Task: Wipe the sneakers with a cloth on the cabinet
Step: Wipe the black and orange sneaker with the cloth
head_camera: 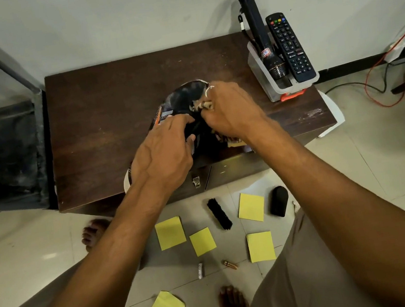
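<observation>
Though half hidden, sneaker (184,97) in grip of left hand (161,154), cloth (201,105) (bunched) in right hand (231,111) atop it

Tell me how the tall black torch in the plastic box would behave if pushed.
The torch stands far above the rim of the clear box, so it would probably tip rather than slide. Its round body may roll once down. The box sits at the cabinet corner, so a fall looks possible.
</observation>
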The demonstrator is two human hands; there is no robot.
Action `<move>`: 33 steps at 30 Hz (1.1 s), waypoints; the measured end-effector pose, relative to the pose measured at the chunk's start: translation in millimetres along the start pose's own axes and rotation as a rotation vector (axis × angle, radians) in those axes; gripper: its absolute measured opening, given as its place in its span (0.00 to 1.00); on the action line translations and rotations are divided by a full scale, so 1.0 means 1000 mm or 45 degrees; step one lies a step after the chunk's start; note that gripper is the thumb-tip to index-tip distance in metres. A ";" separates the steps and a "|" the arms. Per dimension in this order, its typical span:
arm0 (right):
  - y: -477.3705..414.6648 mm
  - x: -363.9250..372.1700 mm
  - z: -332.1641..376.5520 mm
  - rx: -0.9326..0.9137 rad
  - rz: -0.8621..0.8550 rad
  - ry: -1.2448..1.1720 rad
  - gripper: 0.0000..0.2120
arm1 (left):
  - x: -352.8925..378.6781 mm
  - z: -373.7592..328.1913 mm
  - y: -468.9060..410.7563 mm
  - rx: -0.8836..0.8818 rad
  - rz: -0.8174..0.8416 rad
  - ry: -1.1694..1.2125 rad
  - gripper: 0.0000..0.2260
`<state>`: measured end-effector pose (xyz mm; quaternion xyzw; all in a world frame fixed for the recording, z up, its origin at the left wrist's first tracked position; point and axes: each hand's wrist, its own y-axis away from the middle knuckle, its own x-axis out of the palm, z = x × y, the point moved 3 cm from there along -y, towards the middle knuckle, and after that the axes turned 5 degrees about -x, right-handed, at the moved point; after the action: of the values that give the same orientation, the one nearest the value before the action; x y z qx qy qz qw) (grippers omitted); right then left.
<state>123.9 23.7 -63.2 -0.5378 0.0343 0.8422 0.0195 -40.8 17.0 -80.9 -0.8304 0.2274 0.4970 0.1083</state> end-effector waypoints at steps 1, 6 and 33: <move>0.000 -0.006 -0.002 0.027 0.067 -0.025 0.08 | 0.001 0.000 0.000 0.014 -0.002 -0.008 0.15; -0.002 -0.014 -0.014 0.138 -0.268 -0.088 0.06 | 0.002 0.004 0.001 0.029 -0.021 0.012 0.16; -0.016 0.003 0.014 0.065 -0.149 0.150 0.07 | 0.003 0.003 0.001 0.059 -0.048 0.012 0.16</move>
<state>110.6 41.0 -60.8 -0.5870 0.0255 0.8052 0.0804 -42.0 16.8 -84.7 -0.8342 0.2237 0.4855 0.1355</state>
